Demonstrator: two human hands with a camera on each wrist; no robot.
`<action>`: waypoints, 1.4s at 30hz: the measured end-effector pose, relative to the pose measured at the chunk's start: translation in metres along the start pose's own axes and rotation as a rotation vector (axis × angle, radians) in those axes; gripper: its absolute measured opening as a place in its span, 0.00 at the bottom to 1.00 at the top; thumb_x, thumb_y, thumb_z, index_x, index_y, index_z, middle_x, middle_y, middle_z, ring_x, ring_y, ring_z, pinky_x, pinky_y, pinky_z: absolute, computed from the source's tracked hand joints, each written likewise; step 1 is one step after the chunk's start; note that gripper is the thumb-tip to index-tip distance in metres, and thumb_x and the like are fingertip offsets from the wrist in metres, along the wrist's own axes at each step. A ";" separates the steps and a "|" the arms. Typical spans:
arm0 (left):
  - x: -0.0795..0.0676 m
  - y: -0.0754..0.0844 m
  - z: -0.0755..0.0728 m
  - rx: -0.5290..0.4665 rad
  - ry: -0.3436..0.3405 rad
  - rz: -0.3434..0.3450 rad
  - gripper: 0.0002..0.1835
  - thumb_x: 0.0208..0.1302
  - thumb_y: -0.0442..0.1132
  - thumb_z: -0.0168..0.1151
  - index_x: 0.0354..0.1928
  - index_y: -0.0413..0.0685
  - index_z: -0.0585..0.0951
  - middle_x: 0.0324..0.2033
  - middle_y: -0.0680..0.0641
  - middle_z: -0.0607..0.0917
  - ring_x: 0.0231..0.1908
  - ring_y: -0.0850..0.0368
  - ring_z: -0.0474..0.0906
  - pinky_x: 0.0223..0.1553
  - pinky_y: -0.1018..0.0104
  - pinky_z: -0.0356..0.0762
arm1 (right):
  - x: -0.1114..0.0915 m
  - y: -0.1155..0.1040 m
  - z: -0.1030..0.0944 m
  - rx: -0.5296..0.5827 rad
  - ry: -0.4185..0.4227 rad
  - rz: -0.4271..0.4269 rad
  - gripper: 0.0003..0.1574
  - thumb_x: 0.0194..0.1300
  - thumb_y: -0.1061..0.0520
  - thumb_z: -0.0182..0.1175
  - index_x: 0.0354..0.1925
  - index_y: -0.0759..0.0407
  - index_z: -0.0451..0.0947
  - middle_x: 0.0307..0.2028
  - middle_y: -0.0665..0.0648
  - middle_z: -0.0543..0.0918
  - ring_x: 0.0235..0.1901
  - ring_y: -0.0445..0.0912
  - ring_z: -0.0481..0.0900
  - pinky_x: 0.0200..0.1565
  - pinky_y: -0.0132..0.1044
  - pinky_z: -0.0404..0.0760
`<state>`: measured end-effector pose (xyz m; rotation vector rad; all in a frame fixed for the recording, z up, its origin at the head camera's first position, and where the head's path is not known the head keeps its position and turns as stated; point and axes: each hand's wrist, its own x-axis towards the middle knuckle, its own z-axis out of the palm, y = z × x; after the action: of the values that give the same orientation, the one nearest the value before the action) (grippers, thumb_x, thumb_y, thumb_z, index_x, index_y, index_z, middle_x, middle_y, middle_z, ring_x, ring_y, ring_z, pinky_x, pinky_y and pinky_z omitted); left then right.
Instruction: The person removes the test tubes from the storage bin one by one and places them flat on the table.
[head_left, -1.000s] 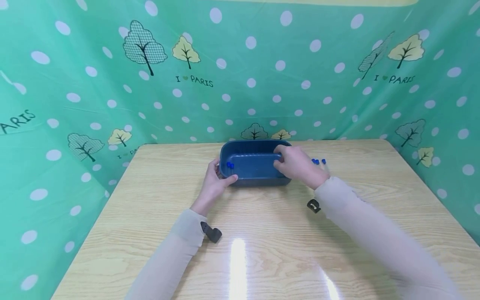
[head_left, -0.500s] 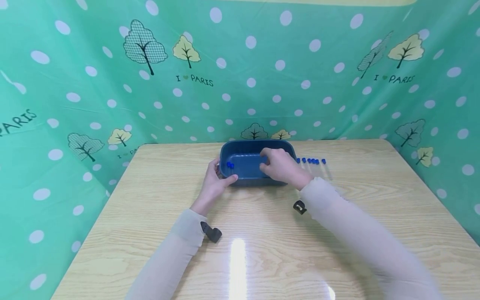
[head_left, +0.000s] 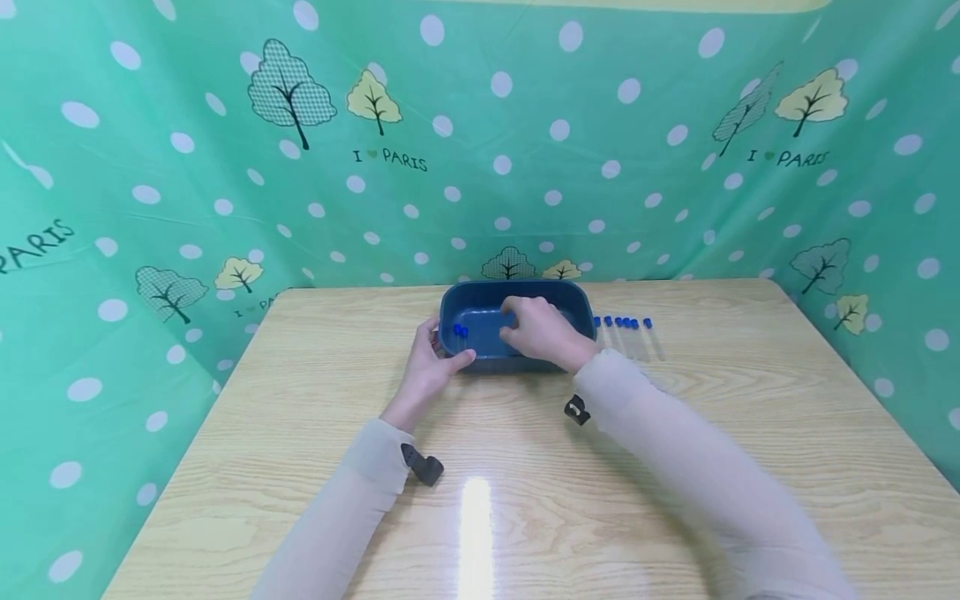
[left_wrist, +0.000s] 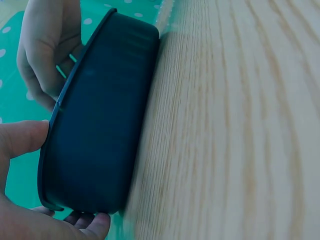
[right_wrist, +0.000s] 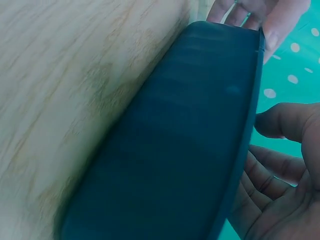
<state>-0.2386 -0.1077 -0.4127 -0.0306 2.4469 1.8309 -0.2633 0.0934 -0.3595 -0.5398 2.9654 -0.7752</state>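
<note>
A dark blue plastic tub (head_left: 487, 365) stands at the back of the wooden table. My left hand (head_left: 429, 367) grips its left end, thumb on the front rim and fingers against the outside wall. Within the tub, near that end, lie two small blue caps (head_left: 461, 331). My right hand (head_left: 542, 329) is over the tub's middle with bent fingers. In the right wrist view, its thumb (right_wrist: 282, 120) is at the rim and the fingers reach behind it; I cannot tell whether they hold anything. Right of the tub lie several thin clear tubes with blue caps (head_left: 627, 322).
The wooden table (head_left: 360, 350) reaches back to a green dotted curtain (head_left: 495, 167), which also hangs at both sides. Black straps (head_left: 423, 465) sit on both wrists, over pale sleeves.
My right hand has moved left over the tub, from its right end to its middle, uncovering more of the capped tubes at the right. The left hand and the tub have stayed put.
</note>
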 end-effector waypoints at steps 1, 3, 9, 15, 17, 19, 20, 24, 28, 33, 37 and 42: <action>0.000 0.000 0.000 0.000 0.000 0.003 0.46 0.59 0.42 0.68 0.73 0.52 0.50 0.69 0.41 0.59 0.68 0.45 0.58 0.64 0.53 0.65 | 0.002 0.000 0.001 0.003 -0.004 0.003 0.25 0.64 0.55 0.58 0.57 0.61 0.73 0.29 0.53 0.79 0.19 0.44 0.75 0.24 0.36 0.75; 0.000 0.000 0.000 -0.003 -0.001 0.008 0.46 0.58 0.42 0.68 0.73 0.52 0.51 0.69 0.41 0.59 0.68 0.45 0.59 0.64 0.53 0.66 | 0.005 -0.001 0.004 0.010 -0.012 0.012 0.25 0.64 0.54 0.58 0.58 0.61 0.73 0.30 0.53 0.79 0.21 0.44 0.76 0.25 0.36 0.76; -0.001 -0.001 0.000 -0.004 0.005 0.014 0.46 0.58 0.42 0.69 0.73 0.52 0.51 0.69 0.41 0.59 0.68 0.45 0.59 0.64 0.52 0.66 | 0.016 -0.004 0.012 0.024 -0.030 0.042 0.26 0.65 0.54 0.60 0.59 0.61 0.73 0.38 0.55 0.81 0.29 0.45 0.79 0.34 0.38 0.81; 0.000 -0.002 0.001 -0.006 0.003 0.017 0.46 0.58 0.42 0.69 0.73 0.51 0.51 0.69 0.40 0.60 0.67 0.45 0.60 0.63 0.54 0.67 | 0.027 -0.005 0.020 0.037 -0.076 0.067 0.26 0.65 0.54 0.60 0.59 0.61 0.72 0.42 0.56 0.81 0.33 0.46 0.79 0.37 0.40 0.81; 0.000 -0.002 0.001 -0.015 -0.001 0.022 0.46 0.58 0.41 0.69 0.73 0.51 0.51 0.68 0.40 0.60 0.66 0.44 0.61 0.62 0.54 0.68 | 0.031 -0.006 0.023 0.047 -0.090 0.071 0.26 0.65 0.54 0.60 0.59 0.61 0.72 0.42 0.55 0.81 0.34 0.46 0.79 0.38 0.40 0.81; 0.001 -0.003 0.000 -0.021 -0.002 0.027 0.46 0.58 0.41 0.69 0.72 0.51 0.51 0.68 0.39 0.60 0.66 0.44 0.62 0.62 0.54 0.69 | 0.034 -0.005 0.026 0.056 -0.099 0.072 0.25 0.65 0.54 0.60 0.58 0.60 0.73 0.42 0.55 0.81 0.34 0.46 0.78 0.39 0.41 0.81; 0.001 -0.002 0.000 -0.024 -0.002 0.031 0.46 0.58 0.40 0.68 0.72 0.51 0.51 0.68 0.39 0.60 0.66 0.44 0.62 0.62 0.54 0.69 | 0.036 -0.005 0.028 0.059 -0.105 0.074 0.24 0.65 0.54 0.60 0.58 0.60 0.73 0.42 0.55 0.80 0.34 0.46 0.78 0.39 0.41 0.80; 0.000 -0.001 0.000 -0.028 -0.004 0.034 0.46 0.58 0.40 0.69 0.72 0.51 0.52 0.68 0.39 0.61 0.66 0.44 0.62 0.62 0.54 0.69 | 0.043 -0.005 0.035 0.058 -0.125 0.083 0.23 0.65 0.53 0.60 0.57 0.59 0.74 0.43 0.55 0.80 0.35 0.46 0.78 0.41 0.40 0.80; 0.000 -0.001 0.000 -0.029 -0.009 0.038 0.46 0.58 0.41 0.69 0.72 0.50 0.51 0.67 0.38 0.62 0.65 0.44 0.63 0.62 0.55 0.69 | 0.050 -0.007 0.040 0.063 -0.139 0.095 0.24 0.65 0.53 0.60 0.57 0.59 0.74 0.48 0.56 0.80 0.39 0.47 0.77 0.45 0.42 0.79; 0.001 -0.001 0.000 -0.035 -0.012 0.050 0.45 0.59 0.40 0.68 0.72 0.49 0.51 0.67 0.38 0.62 0.65 0.44 0.63 0.62 0.54 0.69 | 0.056 -0.008 0.044 0.072 -0.159 0.112 0.23 0.64 0.53 0.61 0.56 0.59 0.75 0.52 0.57 0.79 0.43 0.48 0.76 0.52 0.45 0.77; 0.002 -0.001 0.000 -0.043 -0.015 0.056 0.45 0.59 0.40 0.68 0.72 0.48 0.51 0.67 0.38 0.62 0.66 0.44 0.62 0.62 0.55 0.68 | 0.061 -0.009 0.048 0.072 -0.170 0.116 0.23 0.63 0.52 0.62 0.55 0.59 0.75 0.51 0.57 0.79 0.45 0.48 0.76 0.53 0.46 0.76; 0.002 -0.001 0.000 -0.052 -0.015 0.063 0.45 0.59 0.39 0.68 0.72 0.47 0.51 0.67 0.38 0.62 0.66 0.45 0.61 0.63 0.56 0.68 | 0.064 -0.010 0.052 0.077 -0.184 0.105 0.26 0.62 0.52 0.63 0.56 0.61 0.74 0.48 0.57 0.80 0.44 0.48 0.76 0.52 0.45 0.76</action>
<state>-0.2407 -0.1079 -0.4142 0.0575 2.4165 1.9131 -0.3143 0.0397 -0.3966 -0.4223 2.7588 -0.7801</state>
